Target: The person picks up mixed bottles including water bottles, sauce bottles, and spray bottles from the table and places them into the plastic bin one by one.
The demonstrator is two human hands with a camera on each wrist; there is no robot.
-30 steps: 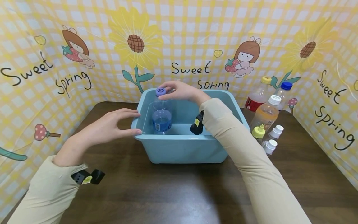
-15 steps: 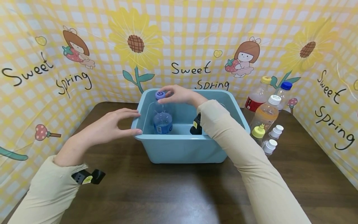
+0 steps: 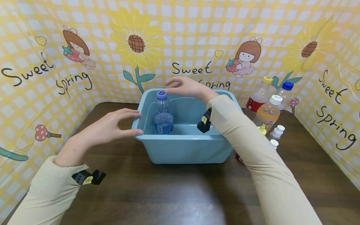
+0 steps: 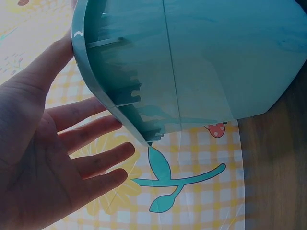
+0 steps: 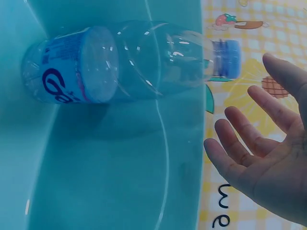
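A clear water bottle [image 3: 163, 115] with a purple-blue cap and blue label stands upright in the left part of a light blue plastic tub [image 3: 185, 150]. It is partly filled; the right wrist view shows the bottle [image 5: 139, 62] on the tub's floor. My right hand [image 3: 188, 87] hovers just above and right of the cap, its fingers spread and holding nothing. In the right wrist view, a gap shows between the hand [image 5: 268, 143] and the cap. My left hand [image 3: 109, 126] touches the tub's left rim with extended fingers and thumb; the left wrist view shows its fingers [image 4: 103, 158] spread beside the rim.
Right of the tub stand a bottle with a red label [image 3: 257, 98], a blue-capped bottle [image 3: 286, 92], an orange drink bottle [image 3: 268, 112] and small white-capped bottles [image 3: 277, 132]. A yellow nozzle cap [image 3: 262, 128] is partly behind the sleeve. A checked cloth [image 3: 191, 37] hangs behind.
My right hand has let go of the water bottle's cap and moved up and to the right. The bottle went down slightly and now stands in the tub. My left hand has stayed put.
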